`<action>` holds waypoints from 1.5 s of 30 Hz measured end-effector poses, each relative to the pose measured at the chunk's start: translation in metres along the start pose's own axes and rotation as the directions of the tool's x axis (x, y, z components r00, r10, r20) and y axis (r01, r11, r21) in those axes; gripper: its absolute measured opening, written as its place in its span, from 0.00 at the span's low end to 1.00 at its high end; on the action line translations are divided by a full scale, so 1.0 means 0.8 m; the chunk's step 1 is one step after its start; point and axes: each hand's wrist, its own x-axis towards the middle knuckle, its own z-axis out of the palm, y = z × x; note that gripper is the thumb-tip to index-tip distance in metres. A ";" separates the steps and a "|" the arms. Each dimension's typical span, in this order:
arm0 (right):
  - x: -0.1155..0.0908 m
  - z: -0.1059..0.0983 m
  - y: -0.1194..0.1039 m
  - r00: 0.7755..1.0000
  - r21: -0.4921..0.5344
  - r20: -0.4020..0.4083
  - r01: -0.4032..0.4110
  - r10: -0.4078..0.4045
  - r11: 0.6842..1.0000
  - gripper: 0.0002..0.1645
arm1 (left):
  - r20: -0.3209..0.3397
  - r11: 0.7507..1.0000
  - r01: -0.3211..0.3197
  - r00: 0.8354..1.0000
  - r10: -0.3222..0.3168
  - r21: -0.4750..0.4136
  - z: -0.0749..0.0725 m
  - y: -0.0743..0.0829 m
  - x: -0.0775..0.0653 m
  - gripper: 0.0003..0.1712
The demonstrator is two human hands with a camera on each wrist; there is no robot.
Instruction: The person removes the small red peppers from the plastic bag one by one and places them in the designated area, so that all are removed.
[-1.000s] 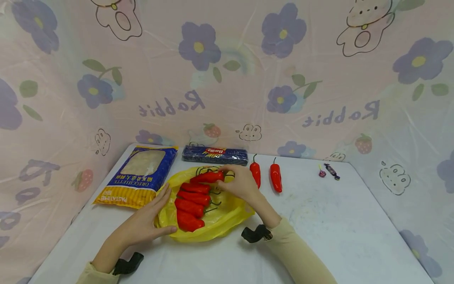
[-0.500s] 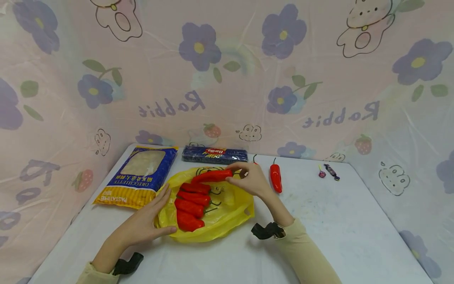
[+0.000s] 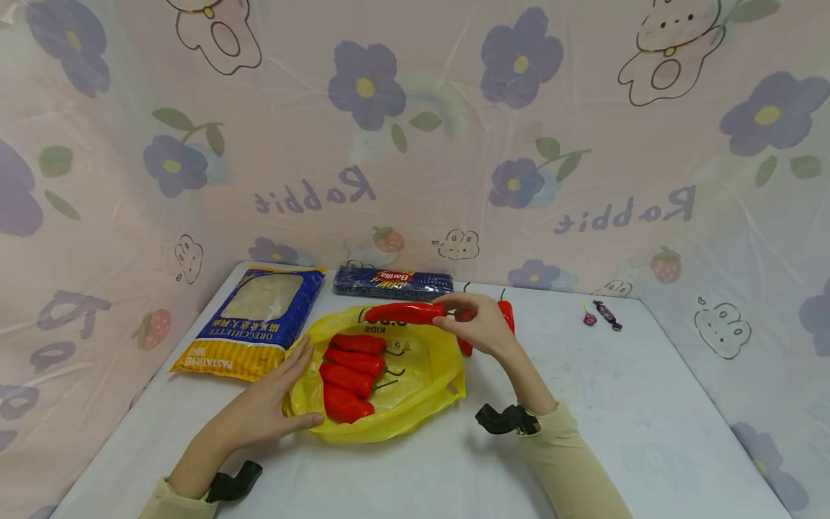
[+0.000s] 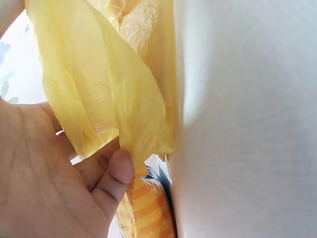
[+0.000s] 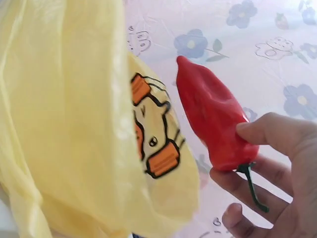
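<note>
My right hand (image 3: 483, 324) pinches a red chili pepper (image 3: 405, 313) near its stem end, raised over the far right part of a yellow plastic bag (image 3: 418, 389). In the right wrist view the chili (image 5: 213, 114) points its tip upward, its curved green stem hanging by the fingers. Several more red chilies (image 3: 353, 364) lie stacked in a row inside the bag. My left hand (image 3: 259, 407) spans the bag's left side and grips its edge; in the left wrist view the thumb (image 4: 121, 166) overlaps the thin yellow plastic.
A blue and yellow orecchiette pack (image 3: 253, 317) lies left of the bag, and a dark blue spaghetti pack (image 3: 392, 283) behind it. Behind my right hand are two partly hidden red chilies, one (image 3: 506, 311) farther right. A small lollipop (image 3: 588, 318) and a wrapped candy (image 3: 606, 314) lie farther right.
My right hand has lifted the chili from the row inside the bag and carried it right and slightly up, now overlapping the chilies behind. My left hand stays put.
</note>
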 end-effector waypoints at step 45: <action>-0.021 -0.067 0.038 0.933 0.337 -0.244 -0.175 0.265 0.925 0.29 | -0.002 1.000 0.002 1.000 -0.002 -0.002 0.003 -0.006 0.001 0.67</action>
